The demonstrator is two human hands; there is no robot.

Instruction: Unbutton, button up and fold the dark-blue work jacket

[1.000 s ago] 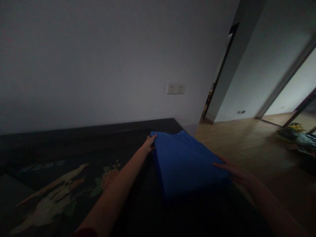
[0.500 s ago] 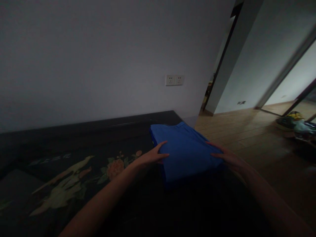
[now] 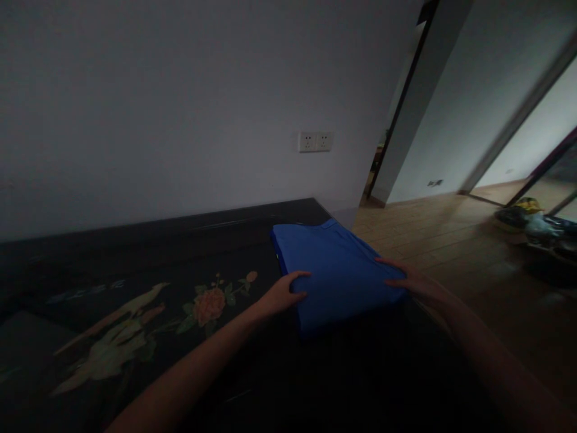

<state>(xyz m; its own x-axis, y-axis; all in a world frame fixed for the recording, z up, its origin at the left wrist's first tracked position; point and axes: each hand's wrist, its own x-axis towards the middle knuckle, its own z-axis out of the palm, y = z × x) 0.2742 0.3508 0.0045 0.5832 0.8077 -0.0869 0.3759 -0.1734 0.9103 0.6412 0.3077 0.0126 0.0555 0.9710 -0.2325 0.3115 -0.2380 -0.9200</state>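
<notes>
A folded blue garment (image 3: 340, 276) lies in a thick, squarish pile at the right end of a black table (image 3: 193, 237). Along its left edge is my left hand (image 3: 288, 290), thumb and forefinger spread onto the cloth; the other fingers are hidden at the side. My right hand (image 3: 408, 281) clasps the right edge, with some fingers on top and the rest out of sight. The near side of the pile sinks into dark shadow. Whether anything else lies inside the folds, I cannot tell.
A flower and bird picture (image 3: 210, 307) decorates the tabletop at left. Behind stands a pale wall with a double socket (image 3: 315, 142). To the right are a wooden floor (image 3: 406, 231), a doorway and several bagged items (image 3: 536, 225).
My left hand has slid slightly toward me along the garment's left edge. My right hand stays at the right edge. The view has shifted a little.
</notes>
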